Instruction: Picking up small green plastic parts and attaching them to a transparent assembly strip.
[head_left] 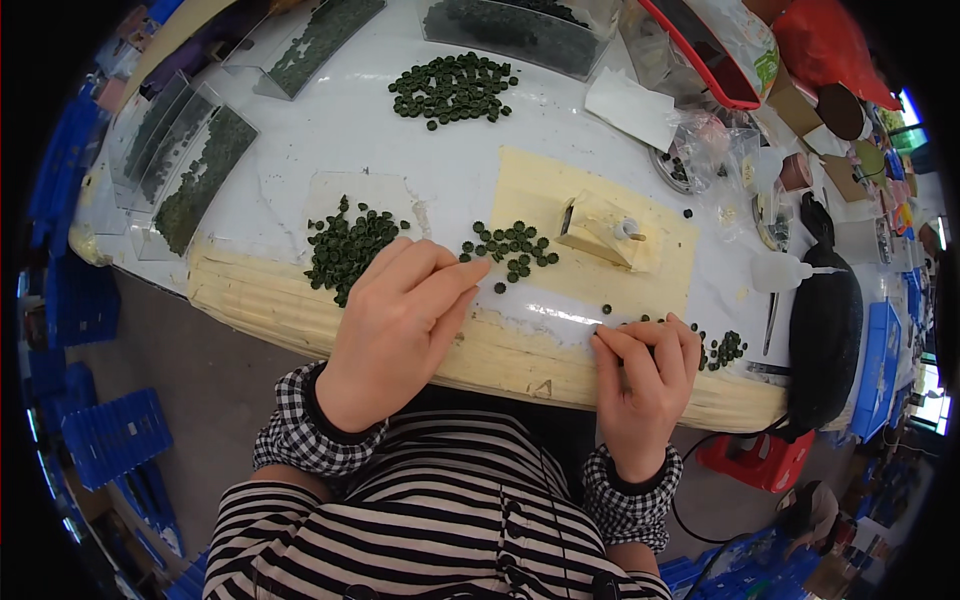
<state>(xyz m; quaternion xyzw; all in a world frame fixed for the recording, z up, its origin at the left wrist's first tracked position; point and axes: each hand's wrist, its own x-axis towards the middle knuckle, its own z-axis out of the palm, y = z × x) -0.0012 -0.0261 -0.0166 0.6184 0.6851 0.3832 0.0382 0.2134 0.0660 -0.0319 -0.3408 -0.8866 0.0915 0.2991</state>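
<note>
My left hand point(395, 325) is closed in a pinch beside a loose group of small dark green scalloped discs point(515, 240). Whatever lies between its fingertips is too small to make out. A denser pile of similar green pieces point(350, 245) sits just beyond that hand's knuckles. Farther right, my right hand point(648, 385) pinches a small dark green piece point(598, 329) low over the table's near edge. More green discs point(725, 350) lie to the right of this hand, and its fingers partly hide others.
A yellow-taped block with a glue-like nozzle point(612, 238) stands on a cream sheet point(520, 185). Clear bins of green pieces point(205, 180) line the far left. Another green pile point(455, 88) lies at the back. A white squeeze bottle point(780, 271) and a black padded object point(825, 340) are at right.
</note>
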